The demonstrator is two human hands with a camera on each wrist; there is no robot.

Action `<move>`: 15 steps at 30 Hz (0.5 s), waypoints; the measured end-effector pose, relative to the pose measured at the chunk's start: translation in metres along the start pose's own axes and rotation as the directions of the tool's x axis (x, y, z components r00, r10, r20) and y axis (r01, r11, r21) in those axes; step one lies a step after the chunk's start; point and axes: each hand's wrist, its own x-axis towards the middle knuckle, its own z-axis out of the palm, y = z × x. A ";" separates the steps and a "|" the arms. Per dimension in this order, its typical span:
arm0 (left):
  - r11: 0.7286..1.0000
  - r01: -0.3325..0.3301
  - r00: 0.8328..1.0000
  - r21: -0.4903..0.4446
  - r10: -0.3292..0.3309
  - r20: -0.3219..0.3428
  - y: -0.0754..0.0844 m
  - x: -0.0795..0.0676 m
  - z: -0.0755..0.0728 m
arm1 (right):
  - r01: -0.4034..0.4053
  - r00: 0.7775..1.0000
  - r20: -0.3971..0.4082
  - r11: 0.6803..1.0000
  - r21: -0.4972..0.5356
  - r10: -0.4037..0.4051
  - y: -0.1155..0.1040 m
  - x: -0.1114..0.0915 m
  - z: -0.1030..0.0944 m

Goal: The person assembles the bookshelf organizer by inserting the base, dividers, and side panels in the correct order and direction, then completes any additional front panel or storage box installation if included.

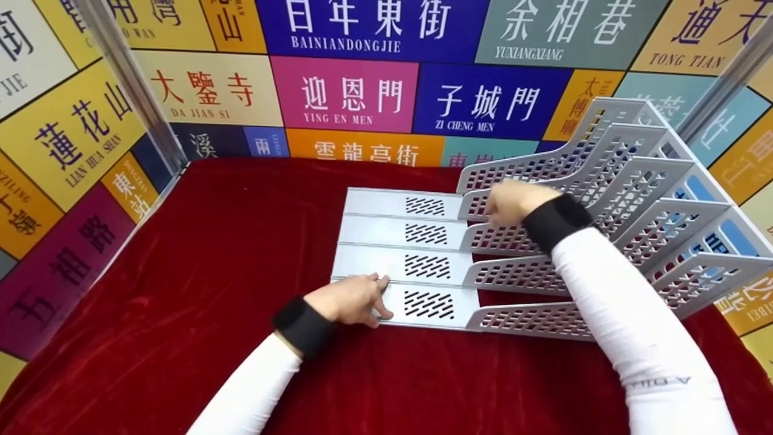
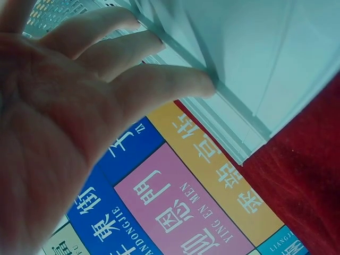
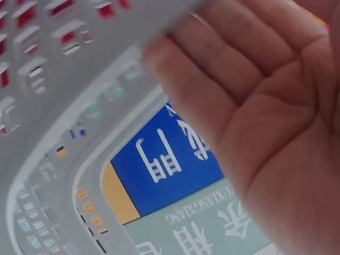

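A light grey plastic file rack (image 1: 640,211) stands on the right, with several upright perforated dividers. From their low front ends, flat slotted panels (image 1: 374,232) stretch leftward side by side. My left hand (image 1: 353,299) rests on the left part of the nearest panel, fingers extended; the left wrist view shows its fingertips touching along a panel seam. My right hand (image 1: 513,202) reaches down among the far dividers at their low front ends. In the right wrist view, its fairly straight fingers (image 3: 196,79) meet a grey divider (image 3: 122,37), which hides some fingertips.
Dark red cloth (image 1: 241,241) covers the table around the rack. A wall of coloured signs with Chinese lettering (image 1: 350,93) rises behind it. Metal posts (image 1: 142,90) stand at the back left and back right. Blue shows through the rack's right side.
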 end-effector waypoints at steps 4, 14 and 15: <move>1.000 0.007 1.000 -0.018 -0.007 -0.007 -0.001 0.001 0.000 | 0.004 0.993 -0.117 1.000 -0.006 -0.005 0.013 0.005 -0.022; 1.000 0.018 1.000 -0.020 -0.018 0.015 -0.001 0.001 -0.001 | -0.079 0.973 -0.224 0.992 -0.094 0.056 0.057 0.031 -0.012; 1.000 0.017 1.000 -0.019 -0.016 0.015 -0.001 0.000 -0.001 | -0.080 0.975 -0.215 0.991 -0.107 0.055 0.060 0.033 -0.008</move>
